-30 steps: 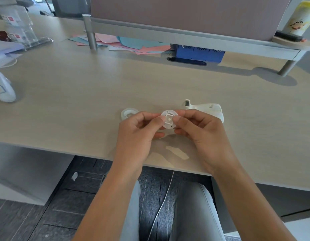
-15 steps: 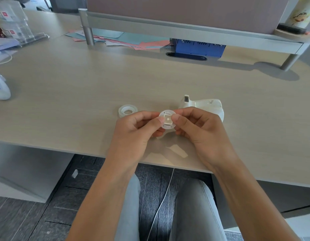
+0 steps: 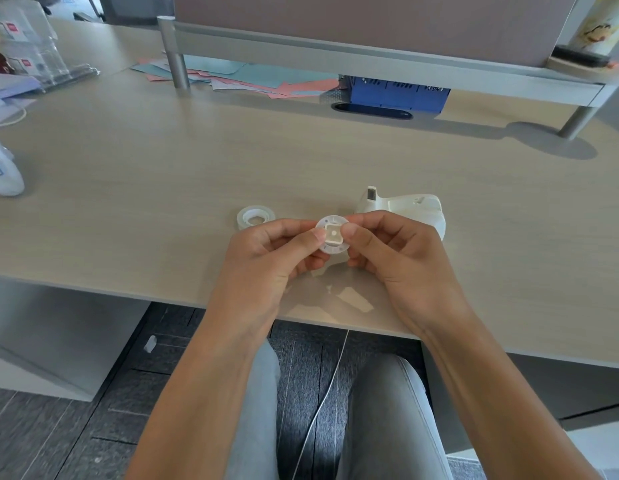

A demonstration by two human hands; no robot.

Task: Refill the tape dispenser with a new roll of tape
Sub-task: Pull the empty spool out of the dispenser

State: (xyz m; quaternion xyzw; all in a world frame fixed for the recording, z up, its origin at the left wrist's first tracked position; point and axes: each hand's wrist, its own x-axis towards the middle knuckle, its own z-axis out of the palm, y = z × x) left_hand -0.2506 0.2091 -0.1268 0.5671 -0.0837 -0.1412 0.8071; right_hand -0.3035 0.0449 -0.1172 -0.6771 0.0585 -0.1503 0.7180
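A small white round spool hub (image 3: 333,234) with a square middle is pinched between both thumbs and fingers, a little above the desk. My left hand (image 3: 273,254) grips its left side and my right hand (image 3: 394,251) grips its right side. The white tape dispenser (image 3: 405,207) lies on the desk just behind my right hand, partly hidden by it. A clear roll of tape (image 3: 255,217) lies flat on the desk just beyond my left hand, apart from it.
The light wooden desk (image 3: 145,188) has its front edge just under my wrists. At the back stand a raised shelf with metal legs (image 3: 176,53), coloured paper sheets (image 3: 252,79) and a blue box (image 3: 398,93). A white object (image 3: 3,171) lies far left.
Both hands keep hold of the hub and have barely moved; it has turned slightly between the fingers. The view has shifted a little.
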